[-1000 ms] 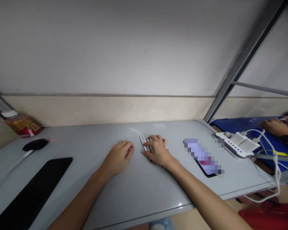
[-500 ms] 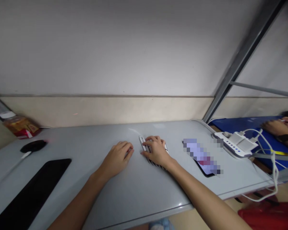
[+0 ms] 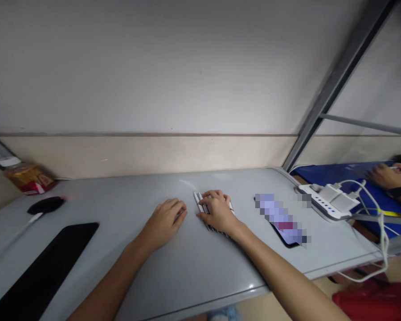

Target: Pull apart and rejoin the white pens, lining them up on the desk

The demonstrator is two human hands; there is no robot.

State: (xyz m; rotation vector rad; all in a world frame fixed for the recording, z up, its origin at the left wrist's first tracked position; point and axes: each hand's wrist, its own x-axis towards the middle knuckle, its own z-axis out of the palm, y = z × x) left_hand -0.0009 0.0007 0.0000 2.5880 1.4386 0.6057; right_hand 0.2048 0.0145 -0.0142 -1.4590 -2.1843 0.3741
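My right hand (image 3: pixel 217 211) lies over a row of thin white sticks (image 3: pixel 200 201) on the grey table (image 3: pixel 187 276), its fingers apart and bent down on them. The palm hides much of the row; stick ends show at its left, below it and at its right. To the left, my left hand (image 3: pixel 165 220) rests on its side on the table with curled fingers, the thumb close to the forefinger. Nothing can be made out between those fingers. A gap of bare table lies between the two hands.
A lit phone (image 3: pixel 280 220) and a white power strip (image 3: pixel 327 203) with cables are at the right. At the left are a black mat (image 3: pixel 47 272), a black mouse (image 3: pixel 46 205) and a bottle (image 3: pixel 30 178). Another person's hand (image 3: pixel 389 176) is over a blue surface at far right.
The white sticks under my right hand have shifted slightly, with more of their left ends spread in view. My left hand has barely moved.
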